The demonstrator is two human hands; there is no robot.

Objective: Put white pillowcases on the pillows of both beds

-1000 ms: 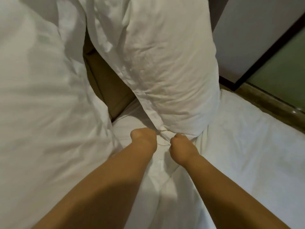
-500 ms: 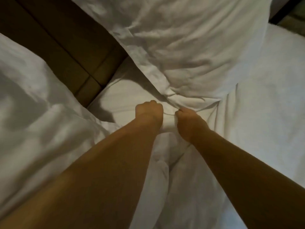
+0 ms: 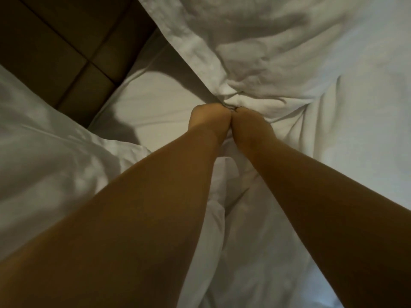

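With the left hand (image 3: 209, 117) and right hand (image 3: 250, 124) clenched together on the pillowcase (image 3: 235, 97) corner at centre frame, uneven tugging could bunch the pillow (image 3: 300, 47) in the upper right inside it.

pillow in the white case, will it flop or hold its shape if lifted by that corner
Probably floppy: the pillow creases deeply where the left hand and right hand bunch its corner. Likely light for its bulk, as it looks puffy. Its smooth cloth might slip on the sheet.
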